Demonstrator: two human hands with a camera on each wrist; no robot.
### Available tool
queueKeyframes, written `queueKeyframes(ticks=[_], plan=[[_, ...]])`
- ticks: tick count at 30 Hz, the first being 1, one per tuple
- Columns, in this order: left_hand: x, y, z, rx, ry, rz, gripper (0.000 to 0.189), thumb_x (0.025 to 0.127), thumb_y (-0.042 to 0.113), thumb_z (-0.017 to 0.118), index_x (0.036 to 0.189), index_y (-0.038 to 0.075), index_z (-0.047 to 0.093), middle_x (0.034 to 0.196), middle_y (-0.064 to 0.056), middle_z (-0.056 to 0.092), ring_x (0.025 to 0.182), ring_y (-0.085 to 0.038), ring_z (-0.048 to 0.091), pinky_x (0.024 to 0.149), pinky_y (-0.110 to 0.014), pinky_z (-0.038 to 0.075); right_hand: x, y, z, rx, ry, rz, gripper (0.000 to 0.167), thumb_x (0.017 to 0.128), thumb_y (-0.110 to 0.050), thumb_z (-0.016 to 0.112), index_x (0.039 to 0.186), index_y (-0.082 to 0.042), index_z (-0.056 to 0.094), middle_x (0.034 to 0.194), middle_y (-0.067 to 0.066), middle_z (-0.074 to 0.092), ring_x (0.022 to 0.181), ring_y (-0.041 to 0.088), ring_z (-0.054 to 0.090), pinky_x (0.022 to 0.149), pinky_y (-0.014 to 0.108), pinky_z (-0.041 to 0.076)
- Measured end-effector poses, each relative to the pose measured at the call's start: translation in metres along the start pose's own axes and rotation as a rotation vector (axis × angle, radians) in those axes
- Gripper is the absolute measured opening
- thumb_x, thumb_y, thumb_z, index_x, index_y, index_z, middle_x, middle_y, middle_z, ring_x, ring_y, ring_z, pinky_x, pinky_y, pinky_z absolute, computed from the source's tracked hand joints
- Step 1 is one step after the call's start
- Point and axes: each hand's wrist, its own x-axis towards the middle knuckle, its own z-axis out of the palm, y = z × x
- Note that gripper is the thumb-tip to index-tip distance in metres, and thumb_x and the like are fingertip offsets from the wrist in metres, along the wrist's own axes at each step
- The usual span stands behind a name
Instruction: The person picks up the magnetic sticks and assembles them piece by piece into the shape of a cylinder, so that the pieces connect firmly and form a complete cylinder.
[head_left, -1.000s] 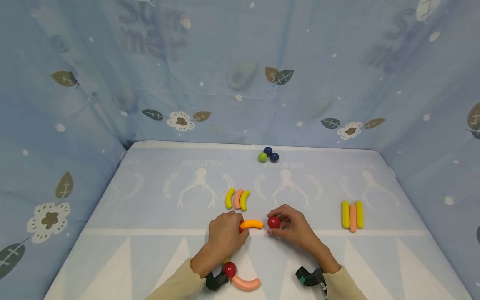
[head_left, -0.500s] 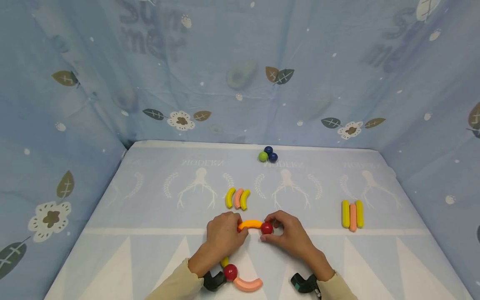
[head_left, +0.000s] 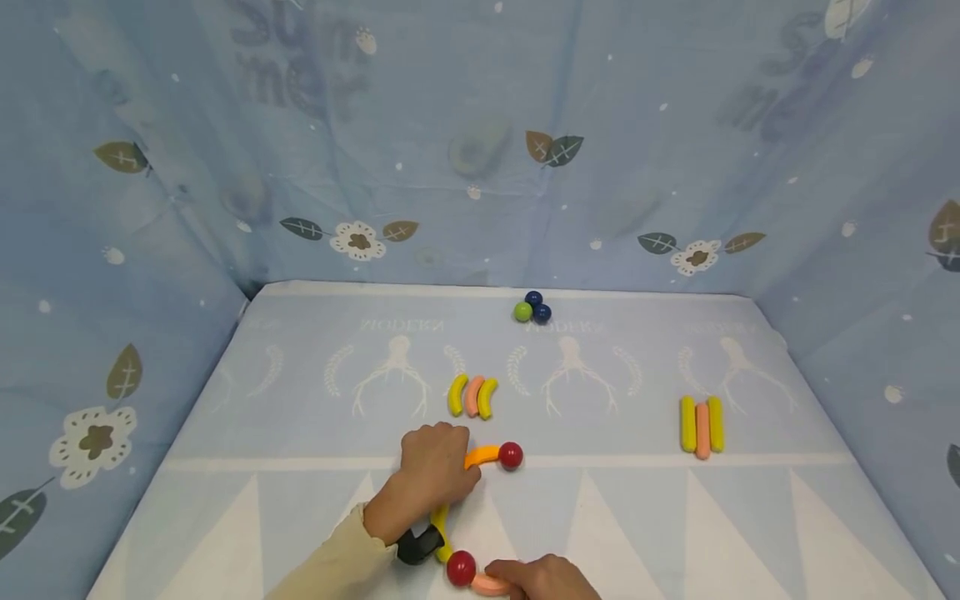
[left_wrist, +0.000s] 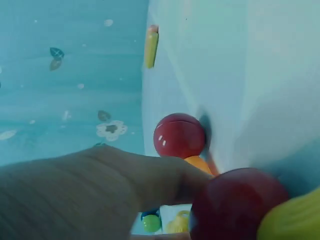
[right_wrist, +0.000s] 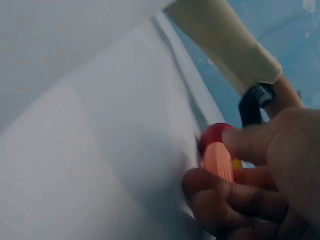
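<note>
My left hand [head_left: 437, 468] grips a red ball [left_wrist: 235, 205], hidden under it in the head view. From that ball an orange curved rod [head_left: 482, 456] runs right to a second red ball [head_left: 511, 456]. A yellow curved rod [head_left: 440, 521] leads from the hand toward the near side, ending at a third red ball [head_left: 461, 568]. At the front, my right hand [head_left: 551, 579] pinches a peach-pink curved rod [head_left: 489, 585] between thumb and fingers, its end right at this near ball. The right wrist view shows the rod [right_wrist: 217, 159] against the ball too.
Short curved rods, yellow [head_left: 457, 395] and pink [head_left: 473, 397], lie behind the left hand. Straight yellow [head_left: 687, 423] and pink [head_left: 702, 432] rods lie at the right. A green ball [head_left: 522, 312] and blue balls [head_left: 542, 313] sit near the back edge, before a blue curtain [head_left: 480, 167].
My right hand has set a red ball at the orange rod's right end, let go, and moved down to the front to take the pink rod. The left hand has shifted slightly left.
</note>
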Motion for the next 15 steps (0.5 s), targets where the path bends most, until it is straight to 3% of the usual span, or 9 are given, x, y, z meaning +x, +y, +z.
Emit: queueKeyframes(ticks=[5, 7, 11, 15], plan=[[0.010, -0.003, 0.003, -0.079, 0.057, 0.203, 0.018, 0.082, 0.027, 0.077, 0.091, 0.017, 0.066, 0.075, 0.006, 0.051, 0.064, -0.012, 0.047, 0.052, -0.028, 0.040, 0.001, 0.003, 0.008, 0.020, 0.094, 0.001, 0.027, 0.094, -0.031, 0.066, 0.101, -0.006, 0.073, 0.055, -0.019, 0.037, 0.047, -0.003, 0.037, 0.050, 0.016, 0.038], [0.012, -0.005, 0.006, -0.098, 0.053, 0.253, 0.016, 0.082, 0.025, 0.078, 0.092, 0.018, 0.068, 0.075, 0.008, 0.052, 0.065, -0.010, 0.048, 0.052, -0.026, 0.041, 0.002, 0.008, 0.007, 0.050, 0.144, -0.001, 0.026, 0.096, -0.029, 0.063, 0.099, -0.005, 0.073, 0.057, -0.020, 0.040, 0.048, -0.004, 0.038, 0.048, 0.017, 0.037], [0.013, -0.008, 0.006, -0.100, 0.033, 0.292, 0.015, 0.080, 0.022, 0.079, 0.091, 0.017, 0.069, 0.073, 0.009, 0.050, 0.064, -0.009, 0.047, 0.052, -0.025, 0.041, 0.004, 0.017, 0.001, 0.025, 0.269, -0.055, 0.016, 0.096, -0.022, 0.064, 0.095, -0.010, 0.074, 0.063, -0.021, 0.045, 0.052, -0.005, 0.041, 0.048, 0.017, 0.039], [0.012, -0.008, 0.003, -0.096, 0.022, 0.316, 0.015, 0.079, 0.020, 0.078, 0.091, 0.017, 0.068, 0.073, 0.009, 0.049, 0.063, -0.009, 0.046, 0.052, -0.025, 0.040, 0.008, 0.022, -0.004, -0.120, 0.427, -0.078, 0.006, 0.092, -0.022, 0.070, 0.090, -0.018, 0.074, 0.067, -0.022, 0.044, 0.054, -0.005, 0.039, 0.048, 0.017, 0.035]])
